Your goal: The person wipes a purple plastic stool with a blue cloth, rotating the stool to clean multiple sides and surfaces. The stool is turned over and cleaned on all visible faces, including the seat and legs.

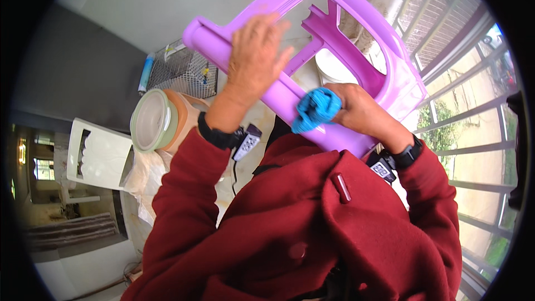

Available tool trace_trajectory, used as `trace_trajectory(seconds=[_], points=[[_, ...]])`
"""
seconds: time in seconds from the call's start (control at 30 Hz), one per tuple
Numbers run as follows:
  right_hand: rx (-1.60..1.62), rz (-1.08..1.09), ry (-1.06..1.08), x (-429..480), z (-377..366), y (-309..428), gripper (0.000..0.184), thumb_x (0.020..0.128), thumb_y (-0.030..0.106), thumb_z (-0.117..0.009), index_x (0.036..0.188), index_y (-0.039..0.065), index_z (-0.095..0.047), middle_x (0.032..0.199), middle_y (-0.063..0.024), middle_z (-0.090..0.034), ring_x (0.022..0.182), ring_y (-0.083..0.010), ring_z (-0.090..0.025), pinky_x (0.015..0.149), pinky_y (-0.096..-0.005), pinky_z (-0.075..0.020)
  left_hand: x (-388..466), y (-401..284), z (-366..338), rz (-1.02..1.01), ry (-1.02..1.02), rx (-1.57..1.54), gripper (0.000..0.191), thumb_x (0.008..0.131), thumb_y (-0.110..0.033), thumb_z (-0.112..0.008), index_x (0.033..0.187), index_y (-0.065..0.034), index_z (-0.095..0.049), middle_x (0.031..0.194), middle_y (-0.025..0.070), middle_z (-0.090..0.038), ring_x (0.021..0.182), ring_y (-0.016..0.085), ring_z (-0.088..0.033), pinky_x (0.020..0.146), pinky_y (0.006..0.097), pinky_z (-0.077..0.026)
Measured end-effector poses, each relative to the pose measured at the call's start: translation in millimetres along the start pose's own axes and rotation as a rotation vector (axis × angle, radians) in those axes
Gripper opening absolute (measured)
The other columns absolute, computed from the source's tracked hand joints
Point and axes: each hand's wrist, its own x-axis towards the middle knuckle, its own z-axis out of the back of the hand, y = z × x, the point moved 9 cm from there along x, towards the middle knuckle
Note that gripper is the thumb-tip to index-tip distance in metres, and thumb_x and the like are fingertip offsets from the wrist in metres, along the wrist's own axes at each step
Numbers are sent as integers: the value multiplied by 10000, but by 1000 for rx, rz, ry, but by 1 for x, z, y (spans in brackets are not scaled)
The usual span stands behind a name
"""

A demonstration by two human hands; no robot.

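Note:
A purple moulded plastic furniture frame [279, 97] leans across in front of my body, with a long rounded rail nearest me. My left hand [256, 56] rests over this rail, fingers spread and blurred, holding nothing. A crumpled blue cloth [317, 108] is bunched in my right hand [363, 108] against the near rail, further right. The cloth hides part of the rail, and the right fingers are partly out of sight behind it. Each wrist wears a black strap with a small device bearing a printed code.
Left on the floor are a wire mesh basket [167, 69], a blue can [146, 72] and a green-rimmed round basin [150, 121] against an orange plastic item [180, 119]. A white plastic chair [104, 156] stands beyond. Behind the frame is a white bucket [334, 67]. Window bars [480, 148] line the right.

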Motion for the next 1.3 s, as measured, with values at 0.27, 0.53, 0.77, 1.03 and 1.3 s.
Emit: trace_trajectory(seconds=[0.27,0.53,0.77,1.03,1.3], points=[[222,-157,-319,19,21,-30,251,775,175,-741,935,-8,-680,720,-131,-672,644,-189,-643,607,-362,-499,-14,-41,-9,50,14,-406,289,911,-108,-593,1188,-28,-601,1295,146,-585,1236,330,-527,1048,433,-385],[888,-149,-385,47,-1,-22,197,906,101,-672,1089,34,-695,1055,-32,-697,933,-122,-625,841,-282,-504,-14,-25,16,103,18,-318,754,772,-342,-796,1377,-53,-451,1504,200,-347,1419,402,-300,1135,549,-250],[552,-238,-95,35,-18,-42,285,898,162,-697,1151,32,-679,1028,-34,-698,895,-113,-611,828,-276,-509,-52,6,-18,377,158,-642,910,775,-269,-762,1517,-64,-277,1601,263,-146,1488,374,-192,1197,441,-199],[26,-181,497,-36,35,-61,361,780,119,-788,1107,38,-659,969,-71,-696,893,-140,-613,852,-322,-506,-36,-20,-61,366,304,-869,820,797,-229,-736,1507,-105,-345,1632,233,-87,1513,356,-128,1205,429,-165],[497,-178,-42,-26,23,-46,352,843,150,-772,1155,33,-659,982,-31,-700,881,-120,-611,825,-289,-511,-2,-23,-59,235,358,-922,845,736,-136,-770,1493,-130,-396,1629,190,-163,1500,315,-205,1193,410,-235]])
